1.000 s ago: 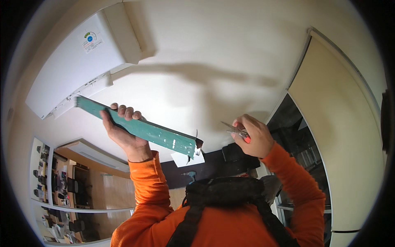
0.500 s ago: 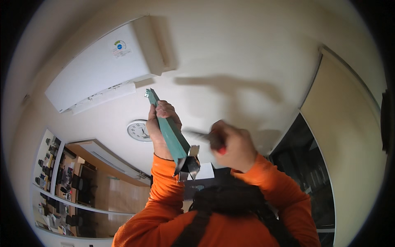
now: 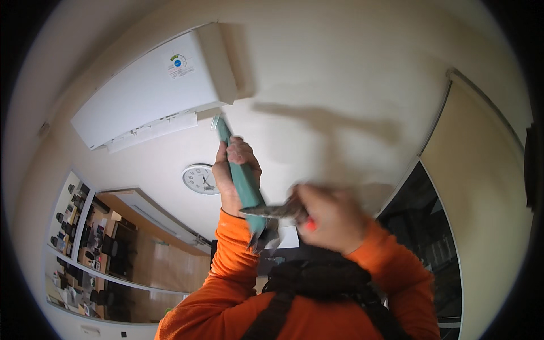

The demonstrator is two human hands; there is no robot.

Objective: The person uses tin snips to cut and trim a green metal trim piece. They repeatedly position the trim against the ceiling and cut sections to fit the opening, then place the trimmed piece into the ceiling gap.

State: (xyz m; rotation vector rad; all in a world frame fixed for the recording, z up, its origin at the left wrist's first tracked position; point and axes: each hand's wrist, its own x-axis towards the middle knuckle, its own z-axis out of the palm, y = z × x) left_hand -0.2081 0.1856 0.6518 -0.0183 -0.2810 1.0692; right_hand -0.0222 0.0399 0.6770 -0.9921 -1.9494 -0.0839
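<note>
Fingers and thumb of the left grip [image 3: 224,175] close right round the upper-middle part of a long, narrow, green channel-shaped strip [image 3: 245,187], presumably to keep it steady in mid-air with its lower end free. That end, with blurred dark and silvery flaps [image 3: 266,235], points down toward the body, which probably puts it within easy reach of the other hand. The right grip [image 3: 331,218] is curled about a pointed, grey metal hand tool with red on its handle [image 3: 266,211], turned crosswise so that its metal passes in front of the strip's lower part; blur hides how far its handles are spread, and I cannot tell whether tool and strip touch. Raised before the pale wall [image 3: 351,73], the strip likely has elbow room all round.
</note>
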